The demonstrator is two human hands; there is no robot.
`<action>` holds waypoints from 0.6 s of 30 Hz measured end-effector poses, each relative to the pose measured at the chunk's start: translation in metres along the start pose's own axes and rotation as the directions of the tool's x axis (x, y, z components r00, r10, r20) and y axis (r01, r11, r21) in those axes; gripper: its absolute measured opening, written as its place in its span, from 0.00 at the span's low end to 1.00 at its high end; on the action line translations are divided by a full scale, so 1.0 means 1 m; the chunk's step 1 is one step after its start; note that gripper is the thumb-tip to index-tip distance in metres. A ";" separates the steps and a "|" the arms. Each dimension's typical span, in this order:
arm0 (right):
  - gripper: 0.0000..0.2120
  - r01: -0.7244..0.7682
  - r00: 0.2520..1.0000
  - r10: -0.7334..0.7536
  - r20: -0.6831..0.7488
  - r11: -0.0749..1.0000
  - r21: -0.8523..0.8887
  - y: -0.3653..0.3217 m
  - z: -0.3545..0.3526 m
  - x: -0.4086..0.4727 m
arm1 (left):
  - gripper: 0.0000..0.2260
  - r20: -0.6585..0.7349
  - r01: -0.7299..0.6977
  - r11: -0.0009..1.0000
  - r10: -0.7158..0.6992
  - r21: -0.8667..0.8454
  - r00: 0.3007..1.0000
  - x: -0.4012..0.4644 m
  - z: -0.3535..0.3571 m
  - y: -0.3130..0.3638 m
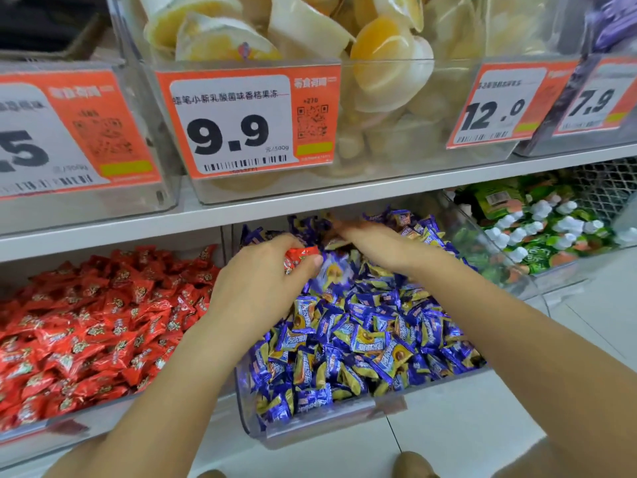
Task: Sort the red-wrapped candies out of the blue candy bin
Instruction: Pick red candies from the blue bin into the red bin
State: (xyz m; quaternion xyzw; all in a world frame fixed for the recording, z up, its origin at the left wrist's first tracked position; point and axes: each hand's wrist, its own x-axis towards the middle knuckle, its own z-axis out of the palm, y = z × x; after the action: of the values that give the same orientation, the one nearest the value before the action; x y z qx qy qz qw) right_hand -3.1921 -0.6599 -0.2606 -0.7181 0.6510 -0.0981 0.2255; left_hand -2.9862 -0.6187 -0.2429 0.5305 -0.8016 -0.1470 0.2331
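one red-wrapped candy (299, 257) sits pinched in the left hand (256, 288) above the blue candy bin (362, 414) — not yet dropped among the red candies (96, 326) alongside. right hand (375, 244) digs deep at the back — whether it grips anything, cannot tell. no other red shows; more may lie buried.

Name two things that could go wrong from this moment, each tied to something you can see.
1. The left hand pinches the red candy only by its fingertips above the blue candies, so it may slip back in.
2. The right hand digs at the bin's back, blurred; it could scatter candies over the clear bin wall.
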 end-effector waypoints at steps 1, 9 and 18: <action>0.25 0.064 0.998 -0.062 0.030 0.996 -0.065 -0.004 0.002 -0.014 | 0.15 -0.010 0.006 1.000 -0.006 -0.019 1.000 0.000 0.000 0.000; 0.18 0.256 0.966 -0.258 0.000 0.959 -0.119 -0.002 0.001 -0.090 | 0.15 -0.077 0.029 0.977 -0.046 -0.209 0.996 -0.007 -0.008 -0.001; 0.17 -0.098 0.963 0.074 -0.258 0.992 -0.082 0.008 -0.018 -0.066 | 0.14 -0.014 -0.036 0.999 0.036 -0.033 0.999 -0.012 -0.006 -0.002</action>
State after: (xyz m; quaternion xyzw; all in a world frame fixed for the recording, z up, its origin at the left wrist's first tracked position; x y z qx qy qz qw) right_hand -3.2160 -0.5994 -0.2383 -0.6803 0.7091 -0.1491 0.1102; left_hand -2.9780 -0.6087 -0.2412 0.5130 -0.8068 -0.1526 0.2501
